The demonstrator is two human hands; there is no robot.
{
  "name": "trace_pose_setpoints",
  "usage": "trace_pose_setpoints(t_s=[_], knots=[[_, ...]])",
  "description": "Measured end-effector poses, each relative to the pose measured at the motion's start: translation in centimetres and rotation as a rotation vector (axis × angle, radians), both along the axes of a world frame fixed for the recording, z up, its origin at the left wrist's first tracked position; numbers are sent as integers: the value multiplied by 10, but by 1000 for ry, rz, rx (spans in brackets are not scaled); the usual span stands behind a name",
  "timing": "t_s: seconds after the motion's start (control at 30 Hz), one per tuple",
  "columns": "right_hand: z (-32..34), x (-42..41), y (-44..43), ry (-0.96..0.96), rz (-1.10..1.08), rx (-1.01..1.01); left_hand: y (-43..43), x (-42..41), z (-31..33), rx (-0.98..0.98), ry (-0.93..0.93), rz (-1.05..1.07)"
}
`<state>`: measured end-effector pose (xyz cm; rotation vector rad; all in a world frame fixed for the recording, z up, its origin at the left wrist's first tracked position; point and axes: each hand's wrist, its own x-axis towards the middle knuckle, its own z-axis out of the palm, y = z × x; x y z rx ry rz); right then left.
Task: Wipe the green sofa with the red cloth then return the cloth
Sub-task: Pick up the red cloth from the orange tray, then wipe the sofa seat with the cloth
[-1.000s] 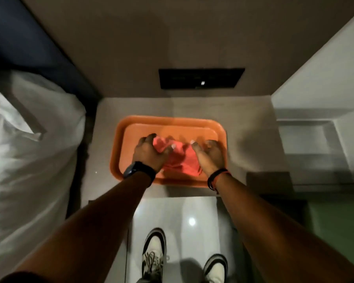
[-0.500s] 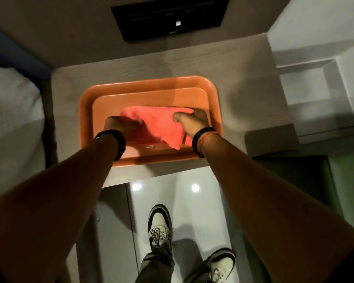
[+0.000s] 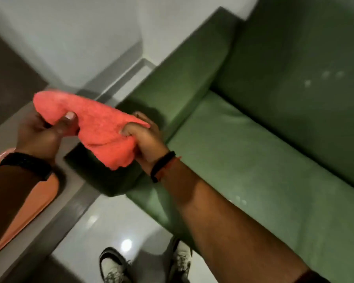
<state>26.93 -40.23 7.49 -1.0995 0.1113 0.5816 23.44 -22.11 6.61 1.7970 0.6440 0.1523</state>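
Note:
The red cloth hangs stretched in the air between both of my hands. My left hand pinches its left part with thumb on top. My right hand grips its right edge in a fist. The cloth is held over the near end of the green sofa's armrest, not touching it. The green sofa fills the right side, with its seat cushion and backrest in plain sight. The orange tray lies at the lower left, partly hidden by my left forearm.
A grey bedside surface carries the tray and butts against the sofa's armrest. White wall panels rise behind. My two shoes stand on glossy white floor tiles below.
Both hands lifted the red cloth out of the orange tray and carried it rightwards toward the sofa. The view swung right, bringing the green sofa in.

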Motion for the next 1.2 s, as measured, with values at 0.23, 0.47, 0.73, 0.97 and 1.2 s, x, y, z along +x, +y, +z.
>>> trace_pose_setpoints(t_s=[0.23,0.47,0.73,0.97,1.2], knots=[[-2,-21,-272,23,-467,-123,-264,69,-6,55,-102,-448],[-50,-68,-376,-160,-821,-641,-371,55,-86,229,76,-834],[-151,-118,-348,-251,-57,-1141,-322,10,-169,1015,438,-1375],[-183,-159,-287,-595,351,-1322,-303,5,-197,1049,367,-1361],[-196,-138,-313,-292,45,-1466,-301,2,-201,1029,330,-1345]])
